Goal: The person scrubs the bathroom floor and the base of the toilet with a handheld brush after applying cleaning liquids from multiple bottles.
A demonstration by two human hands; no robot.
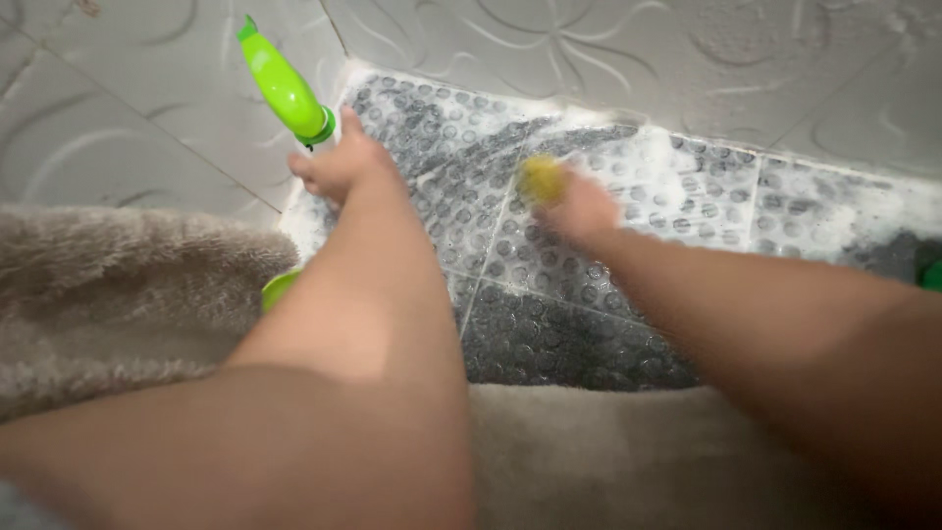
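Note:
My left hand (343, 165) is closed around a bright green spray bottle (283, 88), whose nozzle end points up and to the left over the wall tiles. My right hand (581, 211) is blurred and grips a yellow sponge (541, 181) pressed on the grey pebbled floor tiles (549, 334). White foam (687, 177) covers much of the tiles around the sponge. Both forearms reach forward from the bottom of the view.
A beige fluffy mat (108, 294) lies at the left and along the bottom. Pale embossed wall tiles (608, 49) rise behind the floor. A small green object (278, 288) peeks out beside the mat, and another green thing (930, 275) sits at the right edge.

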